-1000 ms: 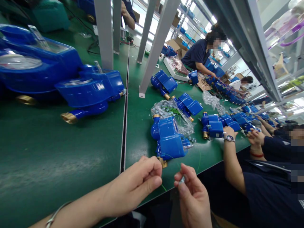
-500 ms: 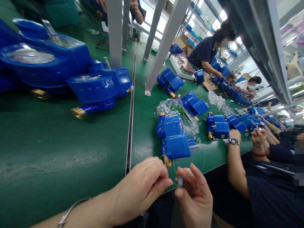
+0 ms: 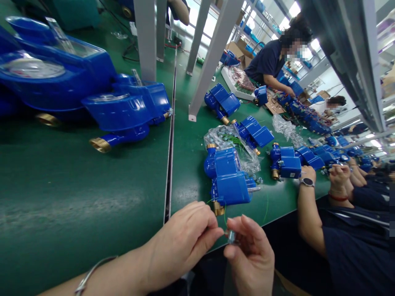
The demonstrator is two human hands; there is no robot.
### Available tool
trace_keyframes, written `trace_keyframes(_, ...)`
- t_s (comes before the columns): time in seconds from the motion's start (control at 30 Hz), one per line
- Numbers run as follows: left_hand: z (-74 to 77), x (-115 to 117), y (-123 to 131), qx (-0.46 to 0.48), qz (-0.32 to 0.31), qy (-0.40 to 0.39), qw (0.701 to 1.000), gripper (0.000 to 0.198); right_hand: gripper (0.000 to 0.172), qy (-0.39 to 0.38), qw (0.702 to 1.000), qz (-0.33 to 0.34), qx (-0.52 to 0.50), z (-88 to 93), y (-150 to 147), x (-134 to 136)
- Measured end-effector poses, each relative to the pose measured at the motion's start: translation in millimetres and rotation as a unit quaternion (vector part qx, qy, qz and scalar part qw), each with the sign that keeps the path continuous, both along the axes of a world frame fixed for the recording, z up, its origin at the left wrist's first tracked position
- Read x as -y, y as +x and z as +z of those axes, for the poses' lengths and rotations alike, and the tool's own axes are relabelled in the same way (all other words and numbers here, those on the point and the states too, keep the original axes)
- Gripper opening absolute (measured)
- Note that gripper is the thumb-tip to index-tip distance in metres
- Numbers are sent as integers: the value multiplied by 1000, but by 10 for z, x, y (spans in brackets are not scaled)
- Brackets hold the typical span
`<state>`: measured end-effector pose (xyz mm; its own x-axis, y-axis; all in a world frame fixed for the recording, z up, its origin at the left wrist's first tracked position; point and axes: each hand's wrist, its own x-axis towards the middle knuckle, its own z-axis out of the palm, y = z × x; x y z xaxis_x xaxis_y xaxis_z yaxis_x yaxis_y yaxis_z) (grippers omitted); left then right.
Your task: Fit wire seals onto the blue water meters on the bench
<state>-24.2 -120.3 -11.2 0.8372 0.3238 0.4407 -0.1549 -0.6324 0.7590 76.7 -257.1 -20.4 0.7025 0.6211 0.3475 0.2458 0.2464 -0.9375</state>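
Note:
A blue water meter [image 3: 233, 181] with brass ends lies on the green bench in front of me. Thin green seal wire [image 3: 225, 211] runs from its near brass end down to my hands. My left hand [image 3: 193, 234] is closed in a pinch at the wire, just short of the meter; its fingertips partly hide what they grip. Between the thumb and fingers of my right hand [image 3: 251, 250] is a small translucent bluish seal [image 3: 231, 237]. The two hands' fingertips almost meet below the meter, over the bench edge.
Behind the meter lies an open plastic bag [image 3: 222, 137] of seals and green wires. More blue meters [image 3: 256, 131] stand around it and at left [image 3: 123, 111]. A grey metal post [image 3: 206, 65] rises from the bench. Co-workers' arms [image 3: 308, 205] are at right.
The seal in my right hand has tilted more upright and shifted slightly left with the fingers. My left hand keeps its pinch. The view has turned slightly.

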Motion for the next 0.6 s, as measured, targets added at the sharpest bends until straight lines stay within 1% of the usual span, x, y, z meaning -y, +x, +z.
trace_keyframes(0.2, -32, 5, -7, -5, -3, -10, 1000, 16, 46, -6, 998, 15, -56, -56, 3, 5)
trace_keyframes(0.33, -26, 11, -7, -4, 4, -6, 1000, 18, 49, -13, 993, 7, -113, -99, -10, 19)
trace_keyframes(0.4, -22, 16, -7, 0, 4, -4, 1000, 18, 50, -6, 991, 15, -135, -103, -14, 24)
trace_keyframes(0.6, -20, 10, -3, 0, 9, 3, 1000, 15, 50, 14, 986, 44, -158, -98, -9, 34)
